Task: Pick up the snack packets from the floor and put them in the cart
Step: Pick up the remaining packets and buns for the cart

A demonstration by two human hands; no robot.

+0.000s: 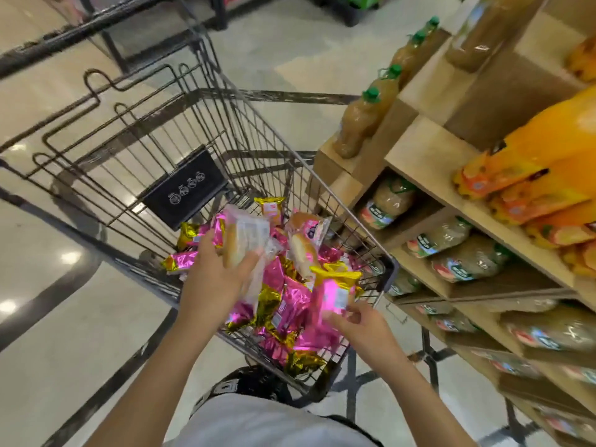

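cart (258,130): wire basket, viewed from above, mid-frame; near corner is set at 6 o'clock, just ahead of the person's torso.
snack packets (290,304): pink-and-gold foil packs and a few clear-wrapped buns are heaped in the near end of the basket, from centre toward 6 o'clock.
left hand (213,275): held over the heap, at 9 o'clock from its middle; grip is clamped on a clear-wrapped packet (246,235), thumb on the near face, fingers behind.
clear-wrapped packet: pale bun inside, held roughly upright at 12 o'clock from the left hand; blurred, so contact with the heap cannot be told.
right hand (364,324): seen at 5 o'clock from frame centre, over the basket's near-right rim; grip is pinched on the lower edge of a pink packet (335,293).
pink packet: held at 11 o'clock from the right hand, gold crimp uppermost; blurred.
black panel (185,188): fixed on a wire wall at 10 o'clock from the heap; four round white icons are printed on it.
shelf unit (429,153): wooden, just beside the cart at 3 o'clock.
bottles (358,124): green-capped, brownish contents, lined along the shelf unit's ledge at 1 o'clock.
orange packs (532,169): stacked on an upper shelf at 3 o'clock.
floor (80,317): glossy pale tile with dark bands, seen at 9 o'clock and through the wires.
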